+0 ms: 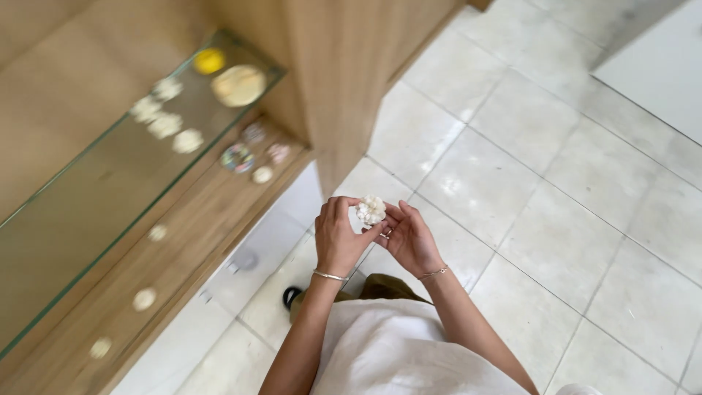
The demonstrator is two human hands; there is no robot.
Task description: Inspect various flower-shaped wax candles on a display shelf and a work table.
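I hold a small white flower-shaped ornament (371, 210) between both hands, above the tiled floor. My left hand (338, 238) grips it from the left with thumb and fingertips; a thin bangle circles that wrist. My right hand (411, 238) cups it from the right and below, a ring on one finger and a fine bracelet on the wrist. The ornament's underside is hidden by my fingers.
To the left a glass shelf (110, 190) carries several similar white ornaments (167, 124), a yellow one (209, 61) and a round beige dish (238, 85). Below it a wooden shelf (190, 241) holds more small pieces. A wooden panel (344, 80) stands ahead; pale floor tiles (556, 190) spread right.
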